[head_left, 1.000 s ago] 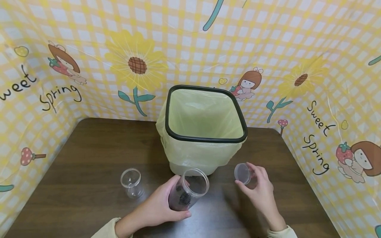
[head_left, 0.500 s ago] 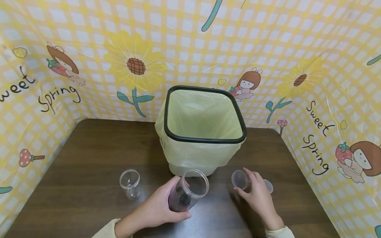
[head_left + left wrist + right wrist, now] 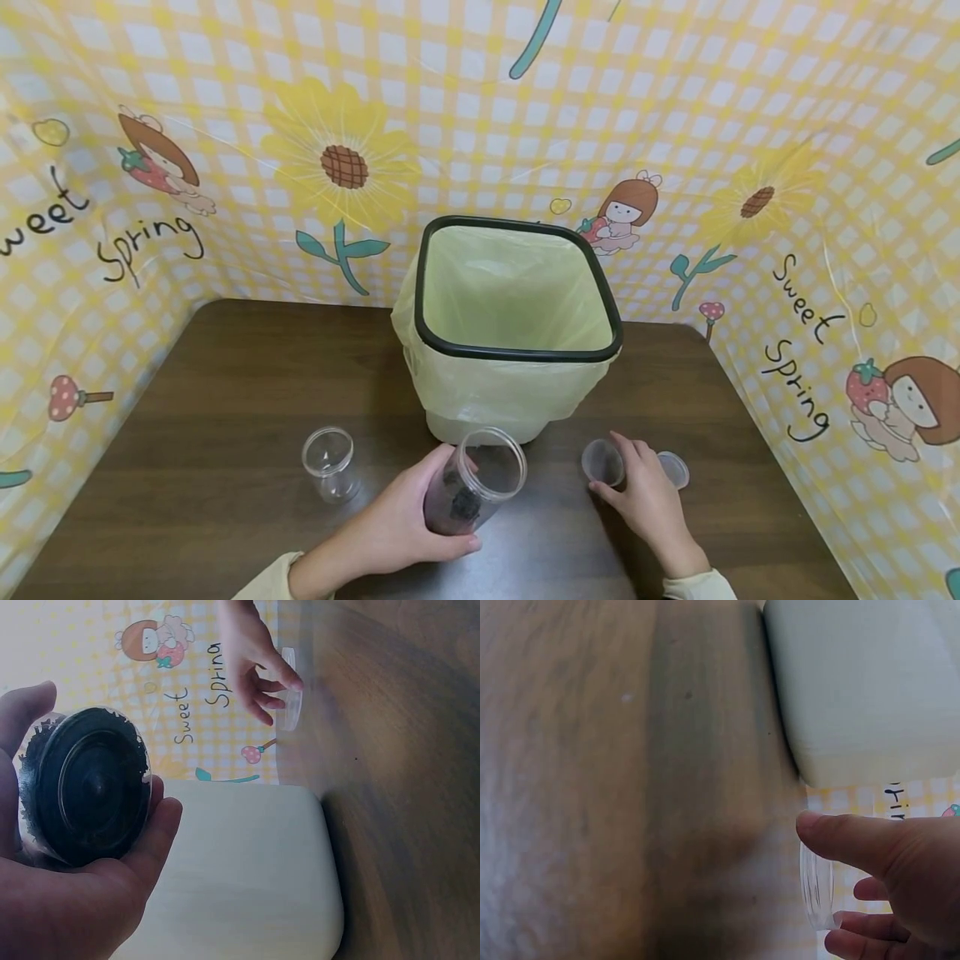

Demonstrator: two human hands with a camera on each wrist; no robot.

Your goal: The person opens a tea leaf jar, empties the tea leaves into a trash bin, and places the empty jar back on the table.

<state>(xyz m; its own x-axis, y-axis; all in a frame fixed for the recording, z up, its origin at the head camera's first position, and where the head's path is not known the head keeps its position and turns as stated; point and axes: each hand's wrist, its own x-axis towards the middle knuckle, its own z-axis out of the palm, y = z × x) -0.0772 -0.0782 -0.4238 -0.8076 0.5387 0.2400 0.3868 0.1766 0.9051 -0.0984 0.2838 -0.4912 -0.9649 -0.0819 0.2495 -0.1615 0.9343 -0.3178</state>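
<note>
In the head view, my left hand (image 3: pixel 408 521) grips a clear, open-topped jar (image 3: pixel 491 479), tilted toward the right. Black matter coats its lower part and fills the base of the jar (image 3: pixel 97 784) in the left wrist view. My right hand (image 3: pixel 647 500) pinches a clear round lid (image 3: pixel 602 463) by its rim, thumb and fingers at opposite edges. That lid (image 3: pixel 817 889) lies flat at the tabletop; I cannot tell whether it fully touches. A second clear lid (image 3: pixel 673 470) rests just right of the right hand.
A bin (image 3: pixel 487 429) with a black rim and pale yellow liner stands behind the hands at the middle. To the left is a small clear jar (image 3: pixel 330 462), upright and lidless. A yellow checked cloth (image 3: pixel 480 108) encloses the dark wooden table (image 3: pixel 262 375) at the back and sides.
My right hand has lowered the lid toward the tabletop and shifted slightly left, uncovering the second lid. The left hand and its jar stay almost still.
</note>
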